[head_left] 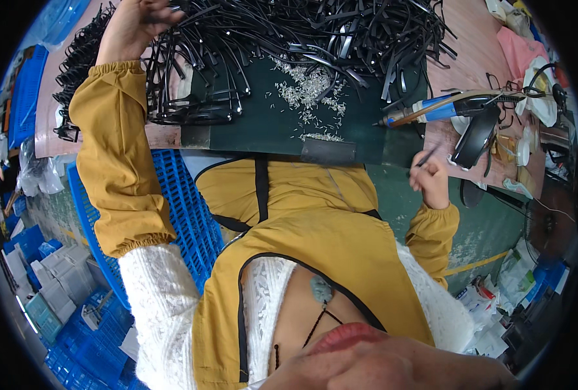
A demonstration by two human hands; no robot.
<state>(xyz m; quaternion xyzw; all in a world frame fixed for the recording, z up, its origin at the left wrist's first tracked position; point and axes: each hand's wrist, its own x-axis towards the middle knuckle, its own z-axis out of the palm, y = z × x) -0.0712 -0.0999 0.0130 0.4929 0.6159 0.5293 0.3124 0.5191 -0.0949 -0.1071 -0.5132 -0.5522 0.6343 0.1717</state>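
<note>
My left hand (139, 23) reaches over the far left of the bench, beside a heap of black eyeglass temples (263, 26). Its fingers are blurred and cut by the upper edge, so what they hold, if anything, stays unclear. Near the front edge at the right, my right hand (430, 182) is closed around a slim dark piece (427, 158), blurred and too small to name. Between the hands, tiny silvery metal parts (308, 91) lie scattered on the dark green mat (256, 133). Black eyeglass frames (194, 114) are grouped at the mat's left.
A blue powered screwdriver (432, 109) lies on the right side, its tip over the mat. More black frames (77, 78) stand in a row at the far left. A blue plastic basket (178, 208) sits below the bench by my left arm. Blue crates (90, 338) stand on the floor.
</note>
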